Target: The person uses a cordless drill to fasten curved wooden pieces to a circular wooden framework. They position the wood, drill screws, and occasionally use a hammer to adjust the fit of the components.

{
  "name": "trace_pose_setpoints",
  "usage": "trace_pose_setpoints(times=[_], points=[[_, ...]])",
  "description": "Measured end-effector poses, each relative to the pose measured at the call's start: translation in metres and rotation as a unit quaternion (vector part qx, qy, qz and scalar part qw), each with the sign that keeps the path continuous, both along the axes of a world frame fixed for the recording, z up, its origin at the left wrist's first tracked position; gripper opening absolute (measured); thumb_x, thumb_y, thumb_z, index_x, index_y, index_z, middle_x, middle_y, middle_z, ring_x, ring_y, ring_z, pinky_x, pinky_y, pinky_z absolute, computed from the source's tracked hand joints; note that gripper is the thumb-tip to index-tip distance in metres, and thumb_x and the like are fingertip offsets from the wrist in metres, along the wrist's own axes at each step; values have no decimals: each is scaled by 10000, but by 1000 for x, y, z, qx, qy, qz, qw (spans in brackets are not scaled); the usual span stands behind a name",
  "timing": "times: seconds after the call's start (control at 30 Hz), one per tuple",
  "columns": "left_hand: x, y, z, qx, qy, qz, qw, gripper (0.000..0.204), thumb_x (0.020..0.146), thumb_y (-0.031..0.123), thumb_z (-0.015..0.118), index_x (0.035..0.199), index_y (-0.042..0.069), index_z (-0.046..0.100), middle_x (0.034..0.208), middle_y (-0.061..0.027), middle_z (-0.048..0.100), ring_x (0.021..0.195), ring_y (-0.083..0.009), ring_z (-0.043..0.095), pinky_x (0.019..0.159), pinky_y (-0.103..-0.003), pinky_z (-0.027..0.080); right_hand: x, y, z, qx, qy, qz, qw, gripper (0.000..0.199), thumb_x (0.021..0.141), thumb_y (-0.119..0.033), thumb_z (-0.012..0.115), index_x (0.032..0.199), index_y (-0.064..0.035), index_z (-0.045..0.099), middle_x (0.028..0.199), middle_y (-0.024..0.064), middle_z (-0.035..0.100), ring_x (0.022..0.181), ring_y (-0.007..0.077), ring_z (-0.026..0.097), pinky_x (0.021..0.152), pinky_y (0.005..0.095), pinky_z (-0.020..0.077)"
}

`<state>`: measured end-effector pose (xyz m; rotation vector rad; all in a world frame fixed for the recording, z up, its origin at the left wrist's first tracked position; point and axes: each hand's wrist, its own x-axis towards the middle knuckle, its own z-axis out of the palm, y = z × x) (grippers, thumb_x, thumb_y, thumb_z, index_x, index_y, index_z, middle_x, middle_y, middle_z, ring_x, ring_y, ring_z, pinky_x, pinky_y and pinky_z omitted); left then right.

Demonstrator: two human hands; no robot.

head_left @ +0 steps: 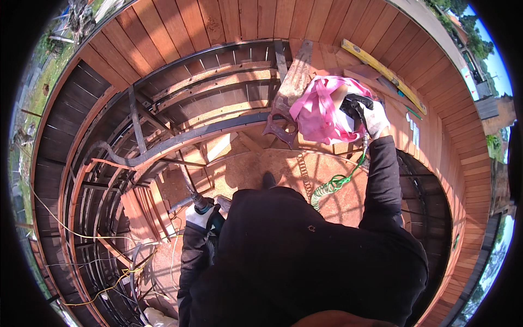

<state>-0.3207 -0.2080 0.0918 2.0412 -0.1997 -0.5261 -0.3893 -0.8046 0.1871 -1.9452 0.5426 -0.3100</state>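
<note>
Head view: gloved right hand [376, 117] grip clamps a black tool [353, 104] above crinkled pink plastic bag [321, 111]; left hand [199, 217] grip clamps a drill [202, 206].

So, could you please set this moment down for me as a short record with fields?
Setting: wooden deck boards over an open metal frame
Left hand: gloved, holding a power drill low at the side
Right hand: gloved, reaching into a pink plastic bag
Cable: green coiled cord hanging below the right arm
Nearby: handsaw, yellow spirit level
</note>
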Motion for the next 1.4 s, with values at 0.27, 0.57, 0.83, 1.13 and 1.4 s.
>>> trace_pose_setpoints(times=[0.27,0.57,0.83,1.13,1.4], points=[[5,-17,20,32,30,-50,998,271,707,150,814,919,42,686,853,-62,693,788,-164,673,735,-315,547,-12,2,6,44,-66,-30,996,279,918,-137,628,1135,35,655,986,79,705,848,147,665,765,260,535],[8,-27,82,47,-34,-92,994,348,686,240,812,920,21,675,813,-115,690,748,-223,676,702,-341,533,65,239,61,277,-83,216,933,221,917,-86,593,1081,42,668,941,91,715,850,137,676,777,242,525],[5,28,124,104,-75,-139,982,400,639,347,782,897,66,662,790,-159,672,777,-343,664,725,-423,519,108,404,34,333,-7,440,834,227,955,-119,561,1038,73,651,978,131,695,899,200,677,848,309,532],[-3,156,128,130,-21,-96,987,379,636,336,767,876,66,653,782,-166,668,797,-346,661,745,-428,512,118,535,35,445,28,526,724,268,971,-173,553,1064,68,626,1047,153,663,953,229,670,866,357,545],[6,217,135,125,47,-86,987,407,658,353,747,940,72,661,833,-183,675,849,-360,657,789,-426,509,134,598,26,289,-19,537,793,241,940,-133,566,1027,75,651,996,133,687,925,208,674,858,335,529]])
